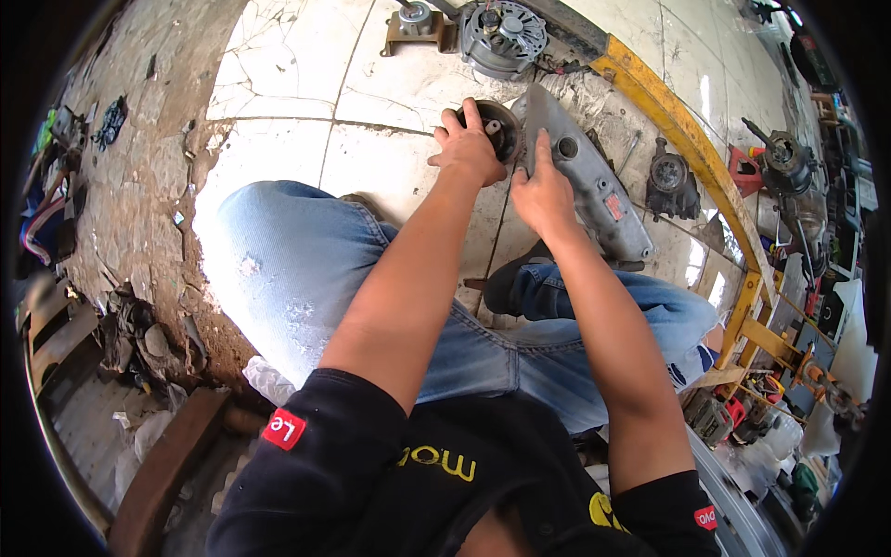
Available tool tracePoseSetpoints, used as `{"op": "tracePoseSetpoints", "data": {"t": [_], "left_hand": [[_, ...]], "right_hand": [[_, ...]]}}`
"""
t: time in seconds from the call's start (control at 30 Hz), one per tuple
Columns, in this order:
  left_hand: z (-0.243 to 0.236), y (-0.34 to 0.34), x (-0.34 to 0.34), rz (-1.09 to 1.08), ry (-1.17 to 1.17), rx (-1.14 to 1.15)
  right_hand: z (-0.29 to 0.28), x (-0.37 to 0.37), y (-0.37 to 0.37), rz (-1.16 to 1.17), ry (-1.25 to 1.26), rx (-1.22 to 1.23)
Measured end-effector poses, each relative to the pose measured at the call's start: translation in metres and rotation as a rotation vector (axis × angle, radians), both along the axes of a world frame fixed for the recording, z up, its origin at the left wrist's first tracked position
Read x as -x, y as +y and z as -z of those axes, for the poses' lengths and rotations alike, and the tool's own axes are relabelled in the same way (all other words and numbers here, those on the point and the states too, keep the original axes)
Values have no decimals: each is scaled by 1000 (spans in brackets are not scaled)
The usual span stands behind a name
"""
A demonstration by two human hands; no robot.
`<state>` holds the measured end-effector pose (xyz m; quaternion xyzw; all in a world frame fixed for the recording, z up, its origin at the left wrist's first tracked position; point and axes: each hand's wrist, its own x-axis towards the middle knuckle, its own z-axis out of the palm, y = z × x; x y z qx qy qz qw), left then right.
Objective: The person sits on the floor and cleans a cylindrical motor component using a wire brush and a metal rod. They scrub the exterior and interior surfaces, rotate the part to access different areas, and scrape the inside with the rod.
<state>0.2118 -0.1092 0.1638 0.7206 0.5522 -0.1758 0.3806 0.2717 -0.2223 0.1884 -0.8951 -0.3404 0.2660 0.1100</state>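
My left hand (pixel 470 153) reaches forward over a round, hollow, dark metal housing (pixel 507 139). Its index finger and thumb are around the near-left side of the rim, and the other fingers spread out to the left. Just to the right, my right hand (pixel 546 197) rests at the left edge of a long grey metal engine cover (pixel 594 190). The index finger stretches forward over it and the thumb stands apart; the remaining fingers are partly hidden, and nothing shows between finger and thumb. The cover has a round hole and a red label.
An alternator (pixel 504 37) and a bracketed metal part (pixel 415 23) lie ahead on the tiles. A yellow metal frame (pixel 682 107) curves along the right. Beside it sits a small dark mechanical part (pixel 670 181). My jeans-clad legs (pixel 297 269) fold around the work area.
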Motion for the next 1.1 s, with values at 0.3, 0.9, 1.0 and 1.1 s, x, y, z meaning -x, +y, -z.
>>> {"op": "tracePoseSetpoints", "data": {"t": [0.3,0.9,1.0,1.1], "left_hand": [[13,-7,0,43,-4,-36],[8,-7,1,-32,-2,9],[9,-11,-4,-5,-17,-3],[13,-11,-1,6,-41,-19]], "right_hand": [[-10,-13,-43,-184,-32,54],[-96,-38,-29,290,327,133],[-54,-33,-41,81,202,115],[-37,-33,-44,-91,46,121]]}}
